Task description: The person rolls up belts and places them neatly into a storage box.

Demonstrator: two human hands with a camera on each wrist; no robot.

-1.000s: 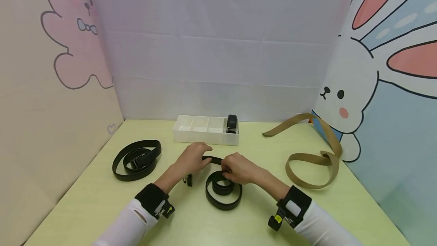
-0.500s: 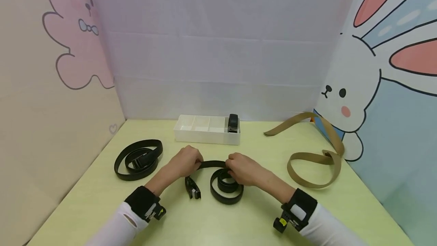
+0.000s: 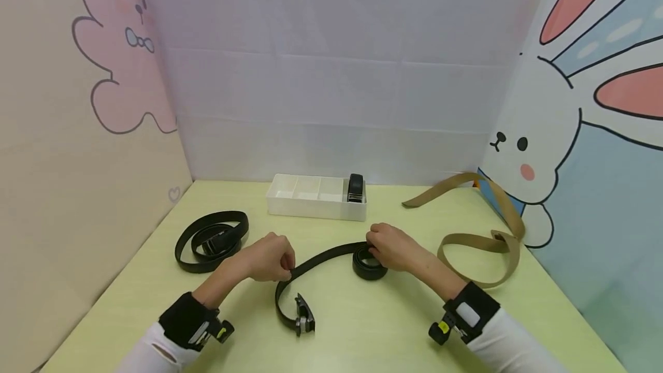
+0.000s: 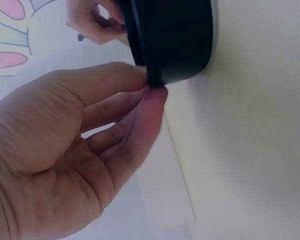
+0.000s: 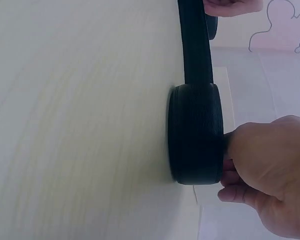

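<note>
**Black belt half-rolled, both hands on the strap**

Black belt [image 3: 323, 255] lies mid-table: tight coil at its right end, free strap running left, curving down to the metal buckle [image 3: 303, 316] on the tabletop. Strap looks supple yet springy, likely light; the coil probably loosens if let go, buckle end heavier. Right hand [image 3: 389, 246] curls round the coil [image 5: 195, 134], fingers on its rim. Left hand [image 3: 269, 258] pinches the strap edge [image 4: 155, 80]. Best holds, by my reading: coil rim and flat strap. Beyond: white divider tray [image 3: 290, 203], tan webbing belt [image 3: 479, 243], another coiled black belt [image 3: 211, 240].
</note>
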